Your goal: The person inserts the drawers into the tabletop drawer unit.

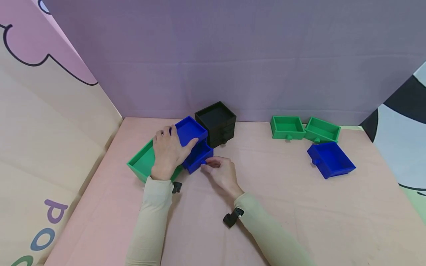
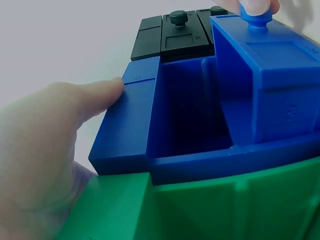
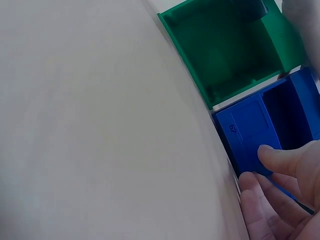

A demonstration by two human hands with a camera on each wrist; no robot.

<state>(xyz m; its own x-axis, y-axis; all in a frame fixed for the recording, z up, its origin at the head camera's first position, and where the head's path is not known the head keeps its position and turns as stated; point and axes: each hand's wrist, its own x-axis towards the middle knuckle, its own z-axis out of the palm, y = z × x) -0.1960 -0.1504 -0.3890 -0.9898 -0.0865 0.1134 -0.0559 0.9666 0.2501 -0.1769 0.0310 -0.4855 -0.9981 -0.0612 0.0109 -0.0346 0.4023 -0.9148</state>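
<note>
My left hand (image 1: 169, 153) lies over the tray-like top of a blue cabinet (image 1: 190, 129), its thumb on the front upper edge and its fingers bent over the far edge. With thumb and fingertips, my right hand (image 1: 224, 173) pinches the small knob (image 2: 256, 19) of a blue drawer (image 3: 247, 132). That drawer sticks partway out of the cabinet's slot, so a dark gap shows behind its front. A green cabinet (image 1: 141, 164) stands against the blue one on the left, with a bare slot facing front. On the other side adjoins a black cabinet (image 1: 215, 115) with knobbed drawers.
Two green drawers, one upright (image 1: 287, 127) and one angled (image 1: 323, 130), lie at the back right. Before them sits a loose blue drawer (image 1: 331, 159). A purple-grey cloth wall (image 1: 253, 74) rises behind the pink tabletop (image 1: 266, 207).
</note>
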